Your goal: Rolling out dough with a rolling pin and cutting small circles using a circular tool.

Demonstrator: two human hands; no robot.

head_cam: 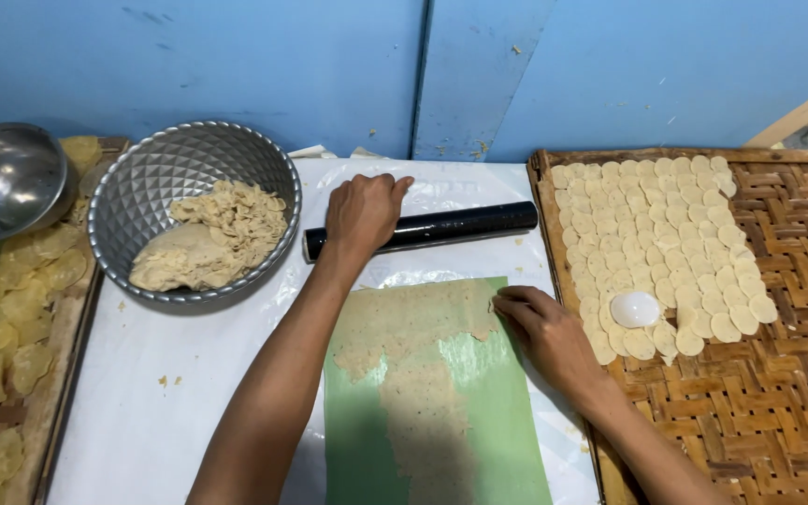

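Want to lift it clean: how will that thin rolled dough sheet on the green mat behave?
The dough sheet looks very thin with ragged, torn edges, so it would probably flop and tear. It lies flat against the green mat, so it may cling. The right hand touches its edge.

A faceted metal bowl (133, 201) of dough scraps (212, 234) sits far left; a woven bamboo tray (778, 374) at right carries cut dough discs (652, 234) and a white round cutter (635, 309).

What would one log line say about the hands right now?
left hand: on black rolling pin | right hand: on edge of thin dough sheet | dough sheet: on green mat | woven tray: dough rounds
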